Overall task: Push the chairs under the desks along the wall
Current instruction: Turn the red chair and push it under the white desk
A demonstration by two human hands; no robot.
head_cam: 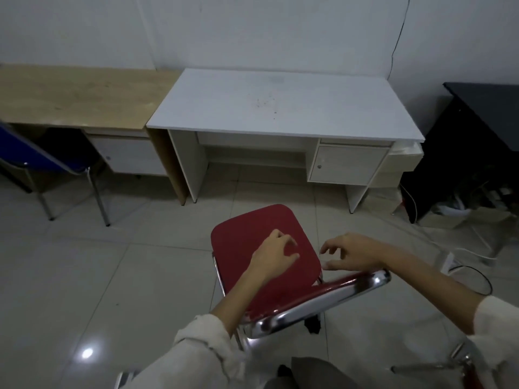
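Note:
A red chair (247,237) with a chrome-framed backrest (317,301) stands on the tiled floor in front of the white desk (280,108), its seat facing the desk's knee space. My left hand (275,254) hovers over the red seat with fingers loosely curled, holding nothing. My right hand (348,254) floats just right of the seat, above the backrest's right end, fingers spread and empty. A blue chair (36,153) sits partly under the wooden desk (75,96) at the left.
A black desk (483,113) stands at the right with cables and boxes (460,209) beneath it. A white cable and a power strip (449,259) lie on the floor to the right of the red chair. Another chrome chair part (460,360) shows at the bottom right.

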